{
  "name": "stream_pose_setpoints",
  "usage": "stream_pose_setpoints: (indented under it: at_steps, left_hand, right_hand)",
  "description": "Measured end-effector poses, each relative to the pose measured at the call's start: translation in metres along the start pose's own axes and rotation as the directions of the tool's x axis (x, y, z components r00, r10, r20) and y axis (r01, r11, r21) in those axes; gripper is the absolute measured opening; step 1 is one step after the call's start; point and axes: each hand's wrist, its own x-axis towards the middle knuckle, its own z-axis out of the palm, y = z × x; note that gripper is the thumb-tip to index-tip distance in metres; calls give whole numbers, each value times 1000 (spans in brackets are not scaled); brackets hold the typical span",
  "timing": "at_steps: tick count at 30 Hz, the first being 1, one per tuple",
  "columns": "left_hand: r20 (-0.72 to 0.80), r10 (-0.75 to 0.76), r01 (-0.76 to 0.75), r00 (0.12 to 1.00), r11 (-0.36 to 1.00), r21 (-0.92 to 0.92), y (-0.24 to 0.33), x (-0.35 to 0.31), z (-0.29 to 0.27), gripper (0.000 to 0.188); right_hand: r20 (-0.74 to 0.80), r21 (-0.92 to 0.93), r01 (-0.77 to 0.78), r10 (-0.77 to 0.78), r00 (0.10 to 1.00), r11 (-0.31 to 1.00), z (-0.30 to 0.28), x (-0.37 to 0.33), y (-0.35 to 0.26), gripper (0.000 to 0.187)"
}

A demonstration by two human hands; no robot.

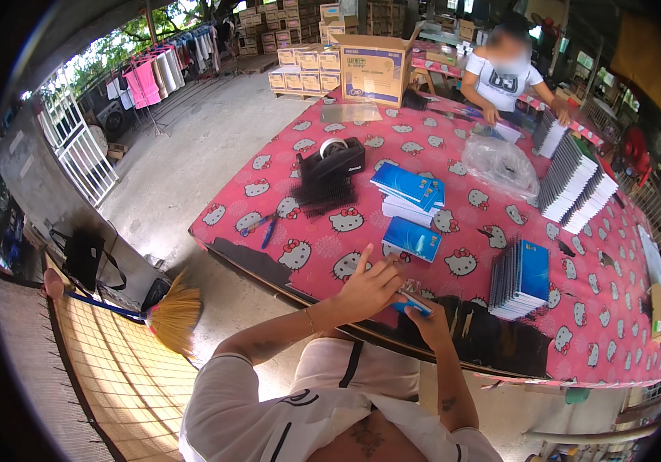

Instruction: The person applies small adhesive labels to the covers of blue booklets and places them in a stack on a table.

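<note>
My right hand grips a blue notebook at the table's near edge; it is tilted and seen almost edge-on. Just left of it is my left hand, its fingers stretched out and spread, the thumb side partly hidden. Whether it touches the held notebook I cannot tell. Right beyond my hands lies a blue-covered notebook, with a stack of blue notebooks behind it. To the right stands another pile of spiral-bound blue notebooks.
On the pink patterned tablecloth are a black tape dispenser, black binding coils, pliers and a clear plastic bag. A co-worker handles tall notebook stacks across the table. A cardboard box stands at the far edge.
</note>
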Motion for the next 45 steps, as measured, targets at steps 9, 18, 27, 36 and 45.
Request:
stream_pose_setpoints:
  at_steps: [9,18,27,36,45]
  left_hand:
    - [136,-181,195,974,976,-101,46,-46,14,81]
    - [214,-122,144,969,986,-89,41,-27,-3,90]
    - [160,-66,86,985,989,-119,44,-21,17,92]
    - [185,-82,101,979,991,-93,57,-18,26,88]
    - [22,-80,83,997,959,-271,62,-12,19,61]
  right_hand:
    - [-32,47,-34,36,999,998,12,-1,-8,34]
    - [-59,167,-61,71,996,984,11,0,-14,31]
    - [-81,-37,58,-61,995,998,2,5,-2,34]
    - [-88,-78,62,-69,994,995,-2,9,12,35]
    - [-20,-101,19,-21,1000,995,-9,7,15,37]
